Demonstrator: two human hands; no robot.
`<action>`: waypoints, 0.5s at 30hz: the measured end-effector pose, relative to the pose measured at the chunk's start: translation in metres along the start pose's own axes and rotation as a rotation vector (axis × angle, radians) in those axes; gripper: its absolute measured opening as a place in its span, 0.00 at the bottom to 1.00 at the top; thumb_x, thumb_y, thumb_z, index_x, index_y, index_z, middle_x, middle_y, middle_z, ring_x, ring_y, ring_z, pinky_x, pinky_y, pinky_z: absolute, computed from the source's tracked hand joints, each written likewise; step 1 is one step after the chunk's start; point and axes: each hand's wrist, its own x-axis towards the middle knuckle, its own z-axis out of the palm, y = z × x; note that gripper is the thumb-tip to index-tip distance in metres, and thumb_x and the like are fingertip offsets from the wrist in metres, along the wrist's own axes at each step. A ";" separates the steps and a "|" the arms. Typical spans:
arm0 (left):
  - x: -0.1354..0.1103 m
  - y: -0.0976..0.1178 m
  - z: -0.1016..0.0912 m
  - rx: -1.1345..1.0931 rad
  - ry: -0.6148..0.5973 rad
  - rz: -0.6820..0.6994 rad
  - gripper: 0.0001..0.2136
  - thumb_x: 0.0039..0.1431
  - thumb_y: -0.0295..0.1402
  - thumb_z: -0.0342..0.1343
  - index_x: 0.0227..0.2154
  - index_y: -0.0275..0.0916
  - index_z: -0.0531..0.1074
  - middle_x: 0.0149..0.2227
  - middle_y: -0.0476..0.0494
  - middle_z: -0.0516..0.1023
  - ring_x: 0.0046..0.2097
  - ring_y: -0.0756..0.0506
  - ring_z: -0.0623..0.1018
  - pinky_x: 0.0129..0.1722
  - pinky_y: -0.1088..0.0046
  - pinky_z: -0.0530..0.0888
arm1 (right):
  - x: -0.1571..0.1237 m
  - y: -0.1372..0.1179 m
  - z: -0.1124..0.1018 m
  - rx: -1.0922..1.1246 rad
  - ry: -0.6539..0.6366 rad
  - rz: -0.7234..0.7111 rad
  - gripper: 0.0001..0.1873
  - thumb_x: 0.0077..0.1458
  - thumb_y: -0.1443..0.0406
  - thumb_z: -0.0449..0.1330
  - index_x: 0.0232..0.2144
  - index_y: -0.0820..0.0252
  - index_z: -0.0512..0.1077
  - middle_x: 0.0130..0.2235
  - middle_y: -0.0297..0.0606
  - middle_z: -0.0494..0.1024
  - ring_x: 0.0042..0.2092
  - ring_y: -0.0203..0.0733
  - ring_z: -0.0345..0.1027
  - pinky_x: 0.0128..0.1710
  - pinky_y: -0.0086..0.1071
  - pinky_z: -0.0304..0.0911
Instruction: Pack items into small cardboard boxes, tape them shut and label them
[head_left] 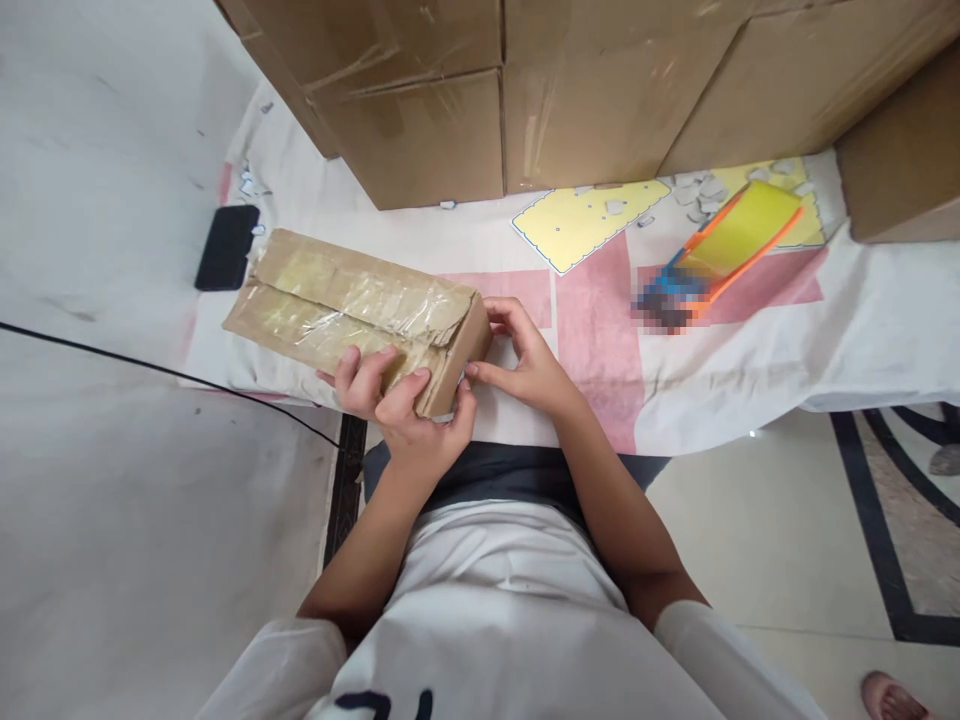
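Note:
A long, narrow cardboard box (337,300) with clear tape along its top lies tilted at the near left of the cloth-covered table. My left hand (405,405) grips its near side, fingers curled over the top and the thumb at the right end. At that same right end is my right hand (525,360), its thumb and forefinger bent against the box's end face. Whether the right fingertips pinch a small flap or bit of tape there is hidden. An orange tape dispenser (739,240) with a yellow roll rests to the right, its tip pixelated.
Stacked cardboard boxes (585,100) line the back of the table. In front lie a yellow sheet (581,220) and torn paper scraps (701,195). A black phone (227,247) sits at the left edge, and a black cable (172,375) crosses the wall.

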 end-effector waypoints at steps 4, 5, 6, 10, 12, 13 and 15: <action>0.004 -0.002 0.005 -0.067 0.073 0.095 0.27 0.48 0.32 0.67 0.48 0.46 0.60 0.57 0.41 0.63 0.67 0.33 0.59 0.66 0.38 0.57 | 0.001 0.000 0.001 -0.007 0.013 0.008 0.31 0.55 0.50 0.69 0.55 0.51 0.64 0.56 0.40 0.70 0.57 0.49 0.66 0.58 0.43 0.62; 0.006 -0.002 0.005 -0.065 0.077 0.116 0.28 0.48 0.31 0.67 0.49 0.46 0.60 0.56 0.41 0.63 0.67 0.33 0.59 0.66 0.39 0.57 | 0.001 0.000 0.002 -0.011 0.017 0.009 0.31 0.54 0.50 0.69 0.55 0.51 0.64 0.55 0.40 0.71 0.56 0.48 0.66 0.57 0.43 0.62; 0.007 -0.001 0.005 -0.056 0.079 0.128 0.28 0.48 0.31 0.66 0.50 0.46 0.60 0.56 0.42 0.63 0.67 0.34 0.59 0.66 0.39 0.57 | 0.001 -0.001 0.002 -0.013 0.022 0.010 0.31 0.54 0.50 0.69 0.54 0.51 0.64 0.55 0.40 0.71 0.56 0.48 0.66 0.57 0.43 0.63; 0.009 0.000 0.003 -0.029 0.069 0.123 0.28 0.48 0.30 0.66 0.50 0.46 0.59 0.55 0.40 0.63 0.66 0.33 0.60 0.65 0.37 0.58 | 0.001 0.000 0.002 -0.012 0.027 0.013 0.30 0.56 0.48 0.68 0.55 0.50 0.64 0.56 0.40 0.70 0.57 0.48 0.66 0.57 0.42 0.63; 0.008 0.001 0.002 -0.036 0.063 0.112 0.28 0.47 0.30 0.65 0.50 0.46 0.59 0.54 0.39 0.63 0.66 0.32 0.61 0.65 0.37 0.60 | 0.000 0.002 0.001 -0.006 0.017 0.017 0.30 0.57 0.47 0.66 0.56 0.50 0.64 0.57 0.41 0.70 0.58 0.49 0.65 0.57 0.43 0.63; 0.008 0.001 0.002 -0.043 0.064 0.110 0.28 0.47 0.30 0.66 0.49 0.46 0.59 0.54 0.39 0.63 0.65 0.31 0.61 0.64 0.36 0.60 | 0.000 0.002 0.001 0.001 0.013 0.013 0.30 0.58 0.48 0.66 0.56 0.50 0.64 0.57 0.41 0.70 0.58 0.49 0.65 0.57 0.43 0.63; 0.007 0.002 0.001 -0.052 0.058 0.102 0.28 0.46 0.32 0.67 0.49 0.46 0.59 0.54 0.38 0.64 0.65 0.31 0.61 0.64 0.36 0.61 | -0.001 0.003 0.000 0.012 0.008 -0.003 0.30 0.57 0.48 0.66 0.56 0.50 0.64 0.58 0.41 0.70 0.59 0.49 0.65 0.58 0.42 0.62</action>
